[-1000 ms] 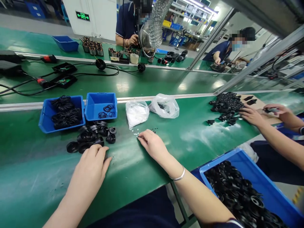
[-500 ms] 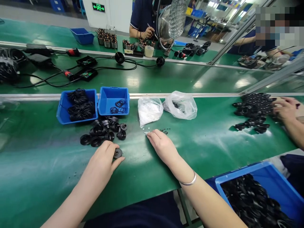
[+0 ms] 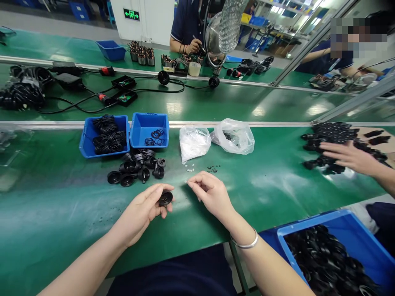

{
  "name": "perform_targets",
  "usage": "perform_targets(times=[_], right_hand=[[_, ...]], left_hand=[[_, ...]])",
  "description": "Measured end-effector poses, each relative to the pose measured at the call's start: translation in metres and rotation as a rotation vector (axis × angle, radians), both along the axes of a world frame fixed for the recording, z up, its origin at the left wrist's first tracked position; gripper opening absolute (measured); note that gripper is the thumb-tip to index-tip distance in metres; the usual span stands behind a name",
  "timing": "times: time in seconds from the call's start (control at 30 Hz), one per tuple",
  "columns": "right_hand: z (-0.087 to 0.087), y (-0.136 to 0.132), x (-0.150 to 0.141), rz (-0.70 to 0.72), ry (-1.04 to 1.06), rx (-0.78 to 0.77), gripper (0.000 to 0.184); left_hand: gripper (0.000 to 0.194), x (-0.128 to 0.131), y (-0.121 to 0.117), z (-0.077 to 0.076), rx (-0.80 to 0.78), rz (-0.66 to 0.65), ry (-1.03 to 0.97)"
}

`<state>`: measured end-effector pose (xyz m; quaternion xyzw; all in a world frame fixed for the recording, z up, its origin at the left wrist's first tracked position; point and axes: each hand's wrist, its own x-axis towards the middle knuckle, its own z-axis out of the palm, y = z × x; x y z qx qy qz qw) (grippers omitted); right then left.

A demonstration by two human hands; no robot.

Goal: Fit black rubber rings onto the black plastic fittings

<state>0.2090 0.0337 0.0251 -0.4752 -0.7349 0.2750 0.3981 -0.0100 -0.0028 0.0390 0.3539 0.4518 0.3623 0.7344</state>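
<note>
My left hand (image 3: 143,211) is lifted a little off the green table (image 3: 61,205) with its fingers closed round a black round plastic cap (image 3: 166,198). My right hand (image 3: 210,193) hovers close beside it, thumb and forefinger pinched on something too small to make out. Just beyond lie a few tiny white pieces (image 3: 189,168) and small black rings (image 3: 213,168). A pile of black caps (image 3: 137,168) sits left of them, in front of two blue bins.
One blue bin (image 3: 88,148) holds black rubber rings, the other (image 3: 135,142) only a few. Two clear bags (image 3: 194,142) (image 3: 236,135) lie behind. A big blue crate (image 3: 345,222) of black parts stands lower right. Another person's hand (image 3: 348,156) rests by a black parts pile (image 3: 333,135).
My left hand picked a black cap off the table and turned it up. My right hand left the small white pieces and drew back toward the cap, pinched.
</note>
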Motion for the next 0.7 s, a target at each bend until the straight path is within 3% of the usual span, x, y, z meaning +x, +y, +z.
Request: perform_targets(times=[0.1,0.27,0.43,0.7], right_hand=[[0.007,-0.017,-0.014,0.084,0.051,-0.048,0.01],[-0.001,-0.028,-0.034,0.179,-0.011,0.105,0.011],[-0.013,-0.028,-0.043,0.131,-0.18,0.194,0.015],[-0.01,-0.028,-0.048,0.058,-0.262,0.225,0.018]], left_hand=[[0.034,0.002,0.0,-0.003,-0.05,0.048,-0.102],[0.037,0.004,-0.001,-0.007,-0.066,0.066,-0.138],[0.039,0.006,-0.003,-0.008,-0.033,0.095,-0.13],[0.044,0.008,-0.004,-0.012,0.024,0.087,0.028]])
